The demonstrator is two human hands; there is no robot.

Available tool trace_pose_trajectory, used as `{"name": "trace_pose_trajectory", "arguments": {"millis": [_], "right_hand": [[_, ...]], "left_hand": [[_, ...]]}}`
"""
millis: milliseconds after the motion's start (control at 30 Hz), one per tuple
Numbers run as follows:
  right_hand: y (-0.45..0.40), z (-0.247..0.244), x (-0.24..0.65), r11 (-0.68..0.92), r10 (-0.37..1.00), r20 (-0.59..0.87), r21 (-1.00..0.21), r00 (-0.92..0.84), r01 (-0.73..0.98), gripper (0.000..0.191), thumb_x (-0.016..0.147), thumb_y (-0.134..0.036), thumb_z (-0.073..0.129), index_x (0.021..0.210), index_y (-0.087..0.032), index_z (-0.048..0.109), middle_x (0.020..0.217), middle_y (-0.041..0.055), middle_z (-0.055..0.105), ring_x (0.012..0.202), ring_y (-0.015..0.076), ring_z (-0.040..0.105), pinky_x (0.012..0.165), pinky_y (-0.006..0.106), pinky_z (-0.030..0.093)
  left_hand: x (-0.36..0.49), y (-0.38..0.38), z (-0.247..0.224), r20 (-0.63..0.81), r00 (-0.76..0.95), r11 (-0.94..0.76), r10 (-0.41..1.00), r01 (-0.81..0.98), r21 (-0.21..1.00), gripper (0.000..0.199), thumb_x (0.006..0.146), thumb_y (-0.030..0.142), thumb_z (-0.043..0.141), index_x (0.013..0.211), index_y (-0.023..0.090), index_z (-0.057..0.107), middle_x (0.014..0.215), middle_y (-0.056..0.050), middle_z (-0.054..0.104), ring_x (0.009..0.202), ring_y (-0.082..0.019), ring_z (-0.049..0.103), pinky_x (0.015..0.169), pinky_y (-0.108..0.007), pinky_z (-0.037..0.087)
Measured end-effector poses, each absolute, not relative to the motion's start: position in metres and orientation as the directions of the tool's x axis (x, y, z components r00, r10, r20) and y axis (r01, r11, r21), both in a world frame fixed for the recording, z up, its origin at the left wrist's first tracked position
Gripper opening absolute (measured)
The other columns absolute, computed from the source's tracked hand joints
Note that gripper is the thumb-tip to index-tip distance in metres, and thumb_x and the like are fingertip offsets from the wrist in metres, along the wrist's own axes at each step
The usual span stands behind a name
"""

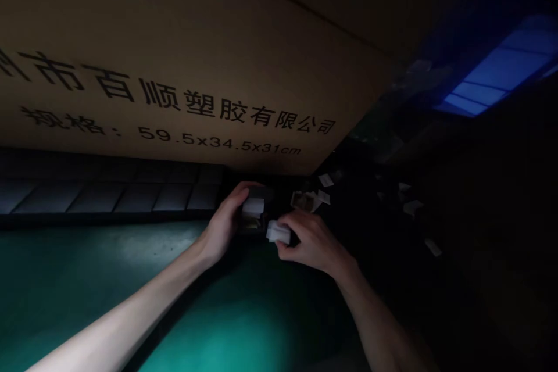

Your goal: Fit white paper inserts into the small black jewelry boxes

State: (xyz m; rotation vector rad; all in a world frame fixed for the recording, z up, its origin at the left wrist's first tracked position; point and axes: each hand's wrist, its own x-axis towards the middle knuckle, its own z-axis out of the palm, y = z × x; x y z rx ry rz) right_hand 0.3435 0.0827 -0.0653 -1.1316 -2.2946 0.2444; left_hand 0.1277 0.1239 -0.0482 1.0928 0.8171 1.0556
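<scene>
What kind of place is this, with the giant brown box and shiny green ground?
It looks like a dim factory or storeroom, though I can't be sure. A big cardboard carton shows a plastics company's name and measurements, the shiny green surface looks like a workshop floor, and small white pieces lie scattered about.

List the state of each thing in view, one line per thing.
left hand: gripping the small dark object
small dark object: white piece on its face
right hand: pinching the white piece
white piece: held between fingers
cardboard carton: printed side showing
white scraps: scattered loose
</scene>
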Motion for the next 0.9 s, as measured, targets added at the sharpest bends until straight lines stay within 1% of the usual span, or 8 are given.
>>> {"name": "trace_pose_trajectory", "arguments": {"millis": [100, 167, 233, 333, 467, 600, 800, 900], "right_hand": [[0.084, -0.064, 0.348, 0.637, 0.757, 0.505, -0.435, -0.414, 0.636, 0.025, 0.080, -0.017, 0.069, 0.101, -0.024, 0.058, 0.096, 0.0033, 0.071, 0.087, 0.0191, 0.070, 0.076, 0.034, 0.059], [0.083, -0.062, 0.349, 0.659, 0.724, 0.589, -0.440, -0.358, 0.609, 0.025, 0.080, -0.019, 0.070, 0.102, -0.024, 0.058, 0.098, 0.0036, 0.071, 0.090, 0.0198, 0.071, 0.077, 0.035, 0.060], [0.082, -0.060, 0.347, 0.696, 0.664, 0.676, -0.402, -0.321, 0.595, 0.027, 0.081, -0.020, 0.070, 0.104, -0.025, 0.058, 0.101, 0.0041, 0.072, 0.092, 0.0209, 0.072, 0.078, 0.037, 0.062], [0.081, -0.059, 0.339, 0.740, 0.568, 0.746, -0.279, -0.348, 0.612, 0.033, 0.082, -0.017, 0.070, 0.111, -0.025, 0.057, 0.101, 0.0056, 0.073, 0.092, 0.0221, 0.073, 0.078, 0.039, 0.063], [0.080, -0.061, 0.333, 0.743, 0.508, 0.724, -0.094, -0.466, 0.663, 0.032, 0.085, -0.016, 0.067, 0.115, -0.022, 0.058, 0.102, 0.0093, 0.075, 0.093, 0.0239, 0.074, 0.079, 0.040, 0.064], [0.079, -0.062, 0.332, 0.717, 0.507, 0.667, 0.024, -0.546, 0.696, 0.024, 0.089, -0.015, 0.062, 0.111, -0.022, 0.062, 0.097, 0.0080, 0.075, 0.091, 0.0243, 0.074, 0.077, 0.040, 0.064], [0.075, -0.057, 0.324, 0.698, 0.538, 0.566, 0.115, -0.624, 0.706, 0.019, 0.091, -0.013, 0.059, 0.106, -0.020, 0.067, 0.078, 0.0046, 0.071, 0.073, 0.0210, 0.070, 0.064, 0.036, 0.062], [0.074, -0.057, 0.320, 0.694, 0.531, 0.588, 0.111, -0.610, 0.711, 0.022, 0.091, -0.012, 0.059, 0.109, -0.020, 0.068, 0.083, 0.0068, 0.073, 0.077, 0.0233, 0.072, 0.066, 0.037, 0.064]], "left_hand": [[0.128, 0.121, -0.042, -0.027, 0.309, 0.118, 0.951, -0.278, 0.953, 0.041, 0.086, 0.056, 0.060, 0.104, 0.020, 0.069, 0.104, -0.006, 0.072, 0.098, -0.029, 0.065, 0.075, -0.034, 0.051], [0.128, 0.121, -0.042, -0.043, 0.315, 0.135, 0.948, -0.279, 0.951, 0.043, 0.086, 0.056, 0.062, 0.108, 0.020, 0.069, 0.103, -0.006, 0.073, 0.097, -0.029, 0.066, 0.074, -0.033, 0.050], [0.129, 0.121, -0.044, -0.052, 0.337, 0.150, 0.940, -0.272, 0.951, 0.047, 0.089, 0.057, 0.061, 0.115, 0.020, 0.069, 0.105, -0.007, 0.073, 0.100, -0.029, 0.067, 0.075, -0.033, 0.051], [0.130, 0.121, -0.046, -0.045, 0.360, 0.123, 0.932, -0.195, 0.973, 0.049, 0.092, 0.058, 0.060, 0.125, 0.021, 0.068, 0.114, -0.009, 0.074, 0.108, -0.031, 0.067, 0.080, -0.034, 0.051], [0.131, 0.118, -0.042, 0.013, 0.360, -0.005, 0.933, -0.025, 1.000, 0.049, 0.091, 0.057, 0.063, 0.128, 0.025, 0.070, 0.128, -0.008, 0.071, 0.116, -0.030, 0.064, 0.092, -0.036, 0.048], [0.133, 0.117, -0.041, 0.055, 0.358, -0.080, 0.932, 0.057, 0.995, 0.049, 0.090, 0.056, 0.065, 0.126, 0.025, 0.072, 0.130, -0.008, 0.070, 0.117, -0.031, 0.064, 0.100, -0.038, 0.048], [0.134, 0.119, -0.046, 0.109, 0.364, -0.144, 0.925, 0.071, 0.987, 0.042, 0.088, 0.052, 0.068, 0.120, 0.025, 0.075, 0.128, -0.009, 0.071, 0.121, -0.032, 0.064, 0.106, -0.043, 0.046], [0.135, 0.118, -0.047, 0.109, 0.342, -0.142, 0.933, 0.074, 0.987, 0.044, 0.088, 0.053, 0.068, 0.122, 0.024, 0.074, 0.129, -0.009, 0.071, 0.120, -0.031, 0.064, 0.106, -0.042, 0.046]]}}
